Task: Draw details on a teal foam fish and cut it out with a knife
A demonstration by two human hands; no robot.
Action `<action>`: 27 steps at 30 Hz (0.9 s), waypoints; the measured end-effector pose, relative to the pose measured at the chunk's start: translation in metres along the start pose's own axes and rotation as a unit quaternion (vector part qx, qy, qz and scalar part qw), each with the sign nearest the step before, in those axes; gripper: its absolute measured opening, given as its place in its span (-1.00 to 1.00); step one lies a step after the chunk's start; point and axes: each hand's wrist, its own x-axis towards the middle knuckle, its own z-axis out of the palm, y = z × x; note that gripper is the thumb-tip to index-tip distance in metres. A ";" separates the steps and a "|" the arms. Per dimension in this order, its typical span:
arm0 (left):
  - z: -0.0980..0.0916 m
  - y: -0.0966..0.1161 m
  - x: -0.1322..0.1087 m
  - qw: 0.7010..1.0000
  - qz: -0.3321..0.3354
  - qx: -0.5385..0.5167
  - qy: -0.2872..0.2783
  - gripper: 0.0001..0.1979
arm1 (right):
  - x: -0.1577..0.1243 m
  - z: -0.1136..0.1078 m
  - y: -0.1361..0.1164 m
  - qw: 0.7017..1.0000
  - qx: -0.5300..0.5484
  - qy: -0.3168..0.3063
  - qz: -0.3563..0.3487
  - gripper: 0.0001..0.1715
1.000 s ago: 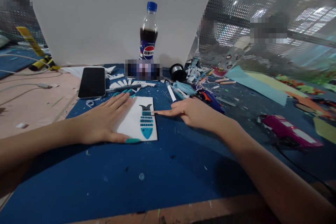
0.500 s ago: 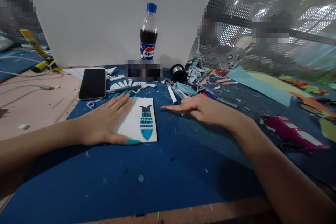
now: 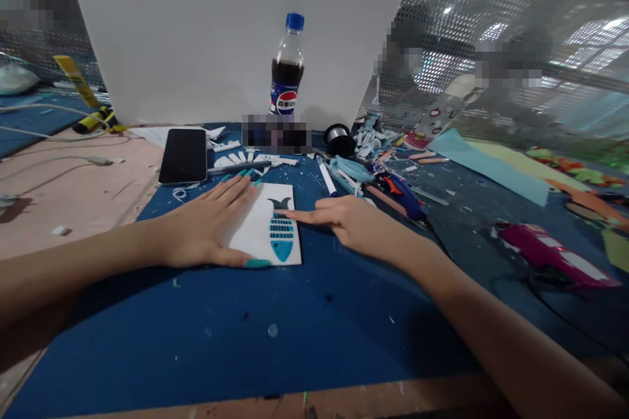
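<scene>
A white card [image 3: 250,226] lies on the blue mat [image 3: 221,340]. It bears a fish skeleton [image 3: 282,249] with a turquoise head, striped ribs and a dark tail at the top. My left hand [image 3: 206,219] rests flat on the card's left side, fingers spread and turquoise nails showing. From the right, my right hand [image 3: 344,222] reaches in with its index finger stretched out over the fish, just below the tail. Its other fingers are curled and nothing shows in them. Whether the fingertip presses on the fish I cannot tell.
Behind the card are a black phone [image 3: 184,156], a cola bottle [image 3: 287,72], a wire spool [image 3: 339,139] and white scraps. A white marker [image 3: 326,177] and a blue glue gun [image 3: 403,195] lie beyond my right hand. A magenta tool [image 3: 553,254] with a cord lies far right.
My right hand has moved left, so its index fingertip is now over the fish instead of beside the card. My left hand stays on the card. The view has shifted slightly.
</scene>
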 end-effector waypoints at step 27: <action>0.026 -0.024 0.003 0.994 0.057 0.040 0.081 0.10 | 0.001 0.003 0.001 1.000 0.021 -0.012 0.004 -0.12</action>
